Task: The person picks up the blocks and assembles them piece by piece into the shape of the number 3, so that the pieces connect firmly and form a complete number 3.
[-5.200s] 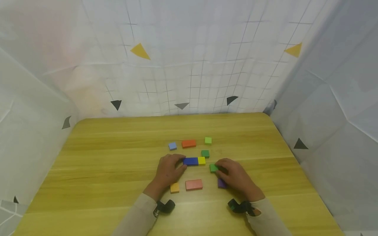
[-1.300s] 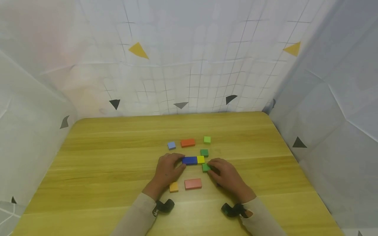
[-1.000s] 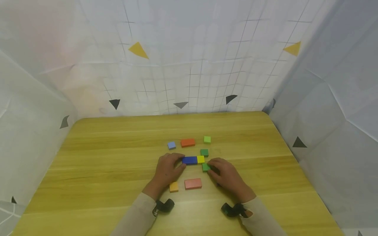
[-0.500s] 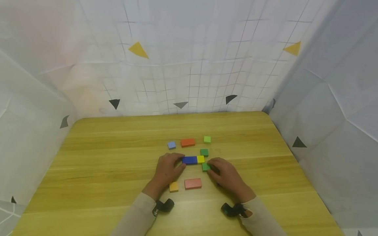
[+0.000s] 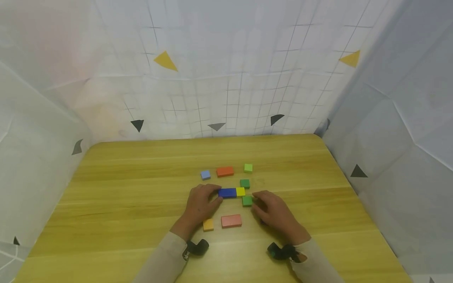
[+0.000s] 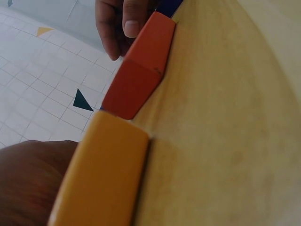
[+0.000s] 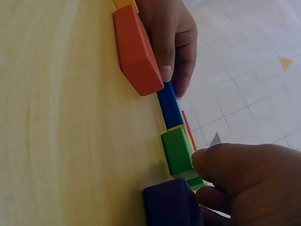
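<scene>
White, creased sheeting [image 5: 212, 39] stands behind a wood-grained table [image 5: 141, 165], where small coloured blocks lie flat. On it, the person's left hand [image 5: 200, 202] pinches the left end of a blue block [image 5: 227, 193] between thumb and fingers; a yellow block [image 5: 240, 192] abuts its other end. Near the yellow one's right near corner sits a green block [image 5: 247, 201], with a darker green block [image 5: 245, 184] just beyond. The right hand [image 5: 277, 212] has thumb and fingers parted beside the green block, not gripping; whether a fingertip brushes it cannot be told. A purple block [image 7: 167, 202] lies near that hand. Aligning the pieces well probably calls for a steady left pinch as an anchor, light right-hand nudges low on the block's side, and fingers lifted straight clear so no edge drags.
</scene>
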A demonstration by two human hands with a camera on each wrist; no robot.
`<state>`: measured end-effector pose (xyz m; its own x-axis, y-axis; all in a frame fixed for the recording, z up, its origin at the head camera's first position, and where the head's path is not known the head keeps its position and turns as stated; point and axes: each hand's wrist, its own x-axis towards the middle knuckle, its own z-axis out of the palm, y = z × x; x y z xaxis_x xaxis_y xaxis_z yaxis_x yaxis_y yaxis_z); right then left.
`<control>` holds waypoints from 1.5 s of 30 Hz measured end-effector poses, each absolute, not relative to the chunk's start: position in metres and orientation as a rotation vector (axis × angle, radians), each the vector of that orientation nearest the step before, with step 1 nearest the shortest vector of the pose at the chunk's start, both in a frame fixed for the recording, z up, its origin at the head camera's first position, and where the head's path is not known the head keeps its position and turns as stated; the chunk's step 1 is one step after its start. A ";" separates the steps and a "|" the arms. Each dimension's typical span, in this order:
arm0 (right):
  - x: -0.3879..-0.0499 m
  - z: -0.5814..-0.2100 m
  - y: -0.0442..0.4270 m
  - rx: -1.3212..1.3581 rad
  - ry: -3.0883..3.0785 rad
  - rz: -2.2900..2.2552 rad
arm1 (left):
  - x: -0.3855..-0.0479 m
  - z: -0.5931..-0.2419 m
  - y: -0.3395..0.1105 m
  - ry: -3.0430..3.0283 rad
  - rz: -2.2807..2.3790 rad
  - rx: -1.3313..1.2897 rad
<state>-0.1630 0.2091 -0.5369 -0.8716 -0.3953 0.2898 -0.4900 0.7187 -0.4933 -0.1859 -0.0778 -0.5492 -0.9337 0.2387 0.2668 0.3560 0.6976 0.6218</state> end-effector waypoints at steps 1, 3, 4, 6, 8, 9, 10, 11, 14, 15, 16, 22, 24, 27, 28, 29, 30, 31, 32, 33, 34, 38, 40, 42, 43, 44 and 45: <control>-0.162 -0.536 0.209 0.711 -2.766 0.859 | -0.186 -0.549 -0.078 -2.743 -1.053 -0.481; -0.160 -0.534 0.209 0.699 -2.780 0.854 | -0.186 -0.550 -0.077 -2.749 -1.050 -0.476; -0.159 -0.534 0.209 0.694 -2.781 0.850 | -0.186 -0.550 -0.077 -2.752 -1.046 -0.473; -0.157 -0.533 0.210 0.688 -2.781 0.836 | -0.186 -0.550 -0.077 -2.760 -1.038 -0.470; -0.155 -0.533 0.211 0.690 -2.767 0.829 | -0.186 -0.551 -0.077 -2.760 -1.034 -0.469; -0.155 -0.534 0.212 0.694 -2.757 0.826 | -0.186 -0.551 -0.077 -2.758 -1.032 -0.470; -0.154 -0.534 0.213 0.699 -2.748 0.823 | -0.186 -0.551 -0.077 -2.756 -1.031 -0.471; -0.153 -0.534 0.214 0.705 -2.740 0.822 | -0.186 -0.551 -0.077 -2.753 -1.033 -0.473; -0.150 -0.535 0.216 0.729 -2.720 0.818 | -0.187 -0.551 -0.076 -2.747 -1.039 -0.477; -0.150 -0.535 0.217 0.737 -2.717 0.820 | -0.186 -0.552 -0.076 -2.745 -1.041 -0.478; -0.149 -0.535 0.218 0.740 -2.718 0.830 | -0.187 -0.552 -0.076 -2.745 -1.042 -0.479; -0.145 -0.537 0.225 0.722 -2.774 0.880 | -0.187 -0.553 -0.077 -2.744 -1.034 -0.493; -0.143 -0.537 0.228 0.695 -2.806 0.897 | -0.187 -0.552 -0.077 -2.748 -1.031 -0.498; -0.140 -0.536 0.232 0.669 -2.832 0.942 | -0.187 -0.551 -0.077 -2.746 -1.025 -0.503; -0.140 -0.535 0.233 0.668 -2.835 0.961 | -0.187 -0.551 -0.078 -2.743 -1.024 -0.504; -0.139 -0.534 0.233 0.673 -2.834 0.971 | -0.187 -0.550 -0.078 -2.742 -1.024 -0.504; -0.139 -0.533 0.234 0.677 -2.835 0.972 | -0.187 -0.550 -0.078 -2.742 -1.021 -0.503; -0.139 -0.533 0.234 0.685 -2.835 0.978 | -0.188 -0.550 -0.078 -2.742 -1.019 -0.502; -0.139 -0.532 0.235 0.691 -2.836 0.981 | -0.188 -0.550 -0.078 -2.745 -1.019 -0.500; -0.139 -0.532 0.235 0.694 -2.839 0.973 | -0.188 -0.550 -0.078 -2.748 -1.020 -0.498; -0.139 -0.532 0.235 0.696 -2.840 0.973 | -0.188 -0.550 -0.078 -2.755 -1.024 -0.495; -0.138 -0.534 0.236 0.710 -2.824 0.959 | -0.187 -0.550 -0.078 -2.770 -1.042 -0.489; -0.138 -0.535 0.237 0.723 -2.805 0.959 | -0.187 -0.550 -0.078 -2.770 -1.047 -0.488; -0.137 -0.535 0.237 0.738 -2.788 0.956 | -0.187 -0.550 -0.078 -2.765 -1.044 -0.489; -0.136 -0.535 0.238 0.742 -2.784 0.954 | -0.187 -0.551 -0.079 -2.763 -1.041 -0.490; -0.136 -0.535 0.238 0.742 -2.786 0.959 | -0.187 -0.551 -0.079 -2.759 -1.038 -0.490; -0.136 -0.536 0.239 0.739 -2.793 0.961 | -0.187 -0.551 -0.079 -2.755 -1.035 -0.490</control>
